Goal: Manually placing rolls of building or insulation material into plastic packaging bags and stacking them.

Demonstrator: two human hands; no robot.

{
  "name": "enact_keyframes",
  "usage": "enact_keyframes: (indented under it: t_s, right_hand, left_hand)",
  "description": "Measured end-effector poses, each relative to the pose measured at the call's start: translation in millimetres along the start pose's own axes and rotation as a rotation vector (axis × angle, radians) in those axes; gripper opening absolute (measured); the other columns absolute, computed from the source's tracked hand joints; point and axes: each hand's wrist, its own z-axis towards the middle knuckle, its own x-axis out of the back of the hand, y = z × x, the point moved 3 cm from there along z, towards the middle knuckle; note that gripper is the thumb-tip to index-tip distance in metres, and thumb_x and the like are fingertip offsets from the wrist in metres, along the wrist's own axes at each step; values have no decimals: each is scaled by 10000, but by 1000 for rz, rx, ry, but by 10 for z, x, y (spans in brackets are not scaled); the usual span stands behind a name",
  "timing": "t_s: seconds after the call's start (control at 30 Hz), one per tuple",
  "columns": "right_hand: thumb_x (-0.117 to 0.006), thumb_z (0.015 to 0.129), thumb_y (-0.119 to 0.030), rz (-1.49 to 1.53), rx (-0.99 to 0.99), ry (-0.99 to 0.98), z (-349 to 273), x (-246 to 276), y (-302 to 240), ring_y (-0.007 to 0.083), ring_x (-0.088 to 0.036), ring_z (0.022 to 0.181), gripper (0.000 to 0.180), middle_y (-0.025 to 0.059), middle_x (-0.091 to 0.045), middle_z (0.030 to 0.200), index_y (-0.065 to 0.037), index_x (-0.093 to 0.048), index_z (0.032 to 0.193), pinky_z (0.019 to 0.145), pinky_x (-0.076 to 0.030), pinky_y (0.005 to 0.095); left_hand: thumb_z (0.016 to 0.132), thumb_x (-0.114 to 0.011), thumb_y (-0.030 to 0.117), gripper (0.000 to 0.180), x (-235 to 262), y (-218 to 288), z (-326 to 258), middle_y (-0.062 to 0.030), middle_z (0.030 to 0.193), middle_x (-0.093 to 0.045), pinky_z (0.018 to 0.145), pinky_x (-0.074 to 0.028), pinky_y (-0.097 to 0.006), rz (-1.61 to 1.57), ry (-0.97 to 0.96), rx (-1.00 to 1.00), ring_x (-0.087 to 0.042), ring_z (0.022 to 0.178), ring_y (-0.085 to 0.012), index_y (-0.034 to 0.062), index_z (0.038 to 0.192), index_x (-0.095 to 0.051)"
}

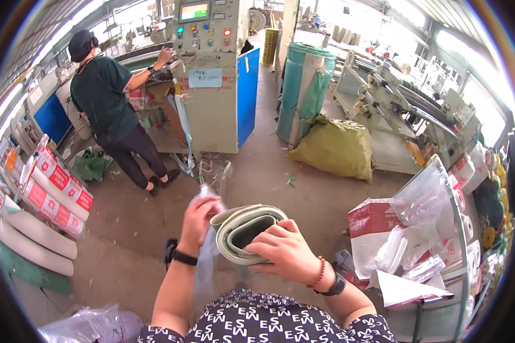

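A pale green roll of sheet material (pixel 223 244) is in front of my body, its hollow end toward me. My right hand (pixel 286 248) grips its rim, fingers hooked into the opening and the rest of the hand outside. To the left of the roll, my left hand (pixel 198 222) is closed on a thin, translucent plastic bag (pixel 203 274). Part of the bag shows above the fingers, and more hangs down beside my forearm. The roll's far end is hidden, and the left fingertips are slightly blurred.
A person (pixel 109 108) works at a machine at left, by a control cabinet (pixel 206 114). Beyond are a tall teal-wrapped roll (pixel 303 86) and a stuffed yellow-green sack (pixel 337 146). Wrapped rolls (pixel 57 194) lie at left; a bin (pixel 463 228) holding plastic and cartons stands at right.
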Motion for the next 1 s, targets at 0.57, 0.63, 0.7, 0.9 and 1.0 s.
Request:
enact_keyframes:
  t_s: [0.57, 0.63, 0.7, 0.9, 1.0]
  right_hand:
    - [-707, 767, -166, 288, 21, 102, 864, -816, 1312, 319, -543, 1101, 382, 113, -600, 1139, -83, -592, 1122, 926, -433, 411]
    - [-634, 852, -150, 767, -203, 121, 797, -853, 1359, 218, -622, 727, 164, 73, -642, 767, -49, -623, 980, 666, -489, 324]
    - [-604, 898, -115, 1046, -231, -4, 649, -690, 1306, 83, -519, 749, 118, -9, -577, 788, -15, -600, 960, 676, -443, 243]
    - [-570, 960, -153, 1268, -151, -264, 90, -321, 1028, 45, -464, 791, 140, -30, -541, 851, -14, -573, 956, 703, -405, 214]
    - [-560, 967, -156, 1395, -155, -284, 0, -270, 1095, 53, -469, 827, 142, -24, -549, 878, -15, -567, 959, 743, -406, 222]
  left_hand:
    - [924, -542, 52, 155, -519, 357, -580, 60, 720, -509, 568, -323, -186, 281, -122, 38, -412, 637, -21, 13, 982, -681]
    - [918, -553, 46, 150, -450, 421, -644, 72, 772, -544, 580, -332, -179, 313, 22, -76, -421, 662, -10, 23, 976, -689]
    - [912, -556, 41, 146, -368, 546, -837, 70, 772, -545, 576, -328, -179, 385, 110, -101, -417, 658, -9, 22, 979, -684]
    - [895, -596, 58, 96, -382, 541, -1407, 42, 768, -564, 556, -317, -184, 291, 259, 124, -416, 636, -17, 11, 927, -672]
    - [873, -638, 61, 64, -468, 607, -1547, 13, 777, -600, 565, -348, -190, 159, 304, 102, -455, 638, -38, 6, 861, -669]
